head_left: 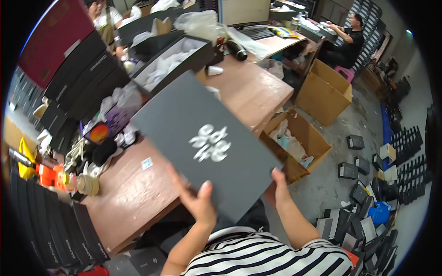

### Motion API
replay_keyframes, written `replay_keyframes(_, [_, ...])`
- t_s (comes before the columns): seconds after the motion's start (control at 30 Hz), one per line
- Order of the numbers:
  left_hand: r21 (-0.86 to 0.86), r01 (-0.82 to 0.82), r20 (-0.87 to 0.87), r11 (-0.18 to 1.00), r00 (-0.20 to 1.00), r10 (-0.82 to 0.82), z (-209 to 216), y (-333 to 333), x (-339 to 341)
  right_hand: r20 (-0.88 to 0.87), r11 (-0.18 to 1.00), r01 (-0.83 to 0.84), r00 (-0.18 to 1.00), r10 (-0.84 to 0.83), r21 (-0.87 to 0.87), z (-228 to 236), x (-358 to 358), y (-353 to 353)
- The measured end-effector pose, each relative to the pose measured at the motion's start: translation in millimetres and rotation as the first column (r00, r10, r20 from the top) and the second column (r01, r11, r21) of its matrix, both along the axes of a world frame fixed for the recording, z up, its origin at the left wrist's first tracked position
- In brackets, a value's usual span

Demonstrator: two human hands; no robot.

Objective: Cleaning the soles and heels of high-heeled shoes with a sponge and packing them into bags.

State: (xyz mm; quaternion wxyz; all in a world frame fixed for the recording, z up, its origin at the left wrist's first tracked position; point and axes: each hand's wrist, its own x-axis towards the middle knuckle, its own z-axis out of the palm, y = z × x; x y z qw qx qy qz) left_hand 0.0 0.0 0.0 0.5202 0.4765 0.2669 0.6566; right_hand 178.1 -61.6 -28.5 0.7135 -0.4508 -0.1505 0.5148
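Between my two hands is a large dark grey shoebox (184, 115) with a pale flower-like emblem on its broad face. It is tilted and hides part of the table behind it. My left hand (198, 200) grips its near left edge, thumb on the face, other fingers partly behind the box. On the opposite edge, low on the right, my right hand (278, 187) clasps the box with the thumb up. The far end of the box overlaps an open grey box (171, 64) filled with white tissue paper.
A pinkish-brown table (126, 202) holds stacked dark boxes (83, 76), small bottles (87, 184) and a keyboard (256, 33). Cardboard cartons (324, 92) stand on the floor to the right, near a seated person (352, 41). Scattered shoeboxes (347, 170) lie farther right. Another person (103, 20) is at the far left.
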Motion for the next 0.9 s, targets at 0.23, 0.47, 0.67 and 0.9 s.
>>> replay_keyframes(0.23, [0.223, 0.252, -0.614, 0.942, 0.787, -0.065, -8.8, 41.7, 129.2, 0.169, 0.989, 0.019, 0.986, 0.006, -0.147, -31.0, 239.8, 109.8])
replay_keyframes(0.47, [0.138, 0.004, -0.784, 0.990, 0.611, 0.107, -35.8, 36.0, 50.2, 0.620, 0.746, 0.559, 0.742, -0.254, -0.363, -92.3, 370.7, 237.8])
replay_keyframes(0.67, [0.102, -0.542, -0.809, 0.834, 0.443, 0.386, -34.3, -16.3, -124.3, 0.922, 0.623, 0.736, 0.383, -0.060, -0.265, -64.4, 273.0, 286.3])
replay_keyframes(0.9, [0.759, -0.646, -0.477, 0.081, -0.467, 0.744, 90.2, -64.4, -316.0, 0.732, 0.674, 0.335, -0.078, -0.677, 0.659, -83.9, 127.3, 164.5])
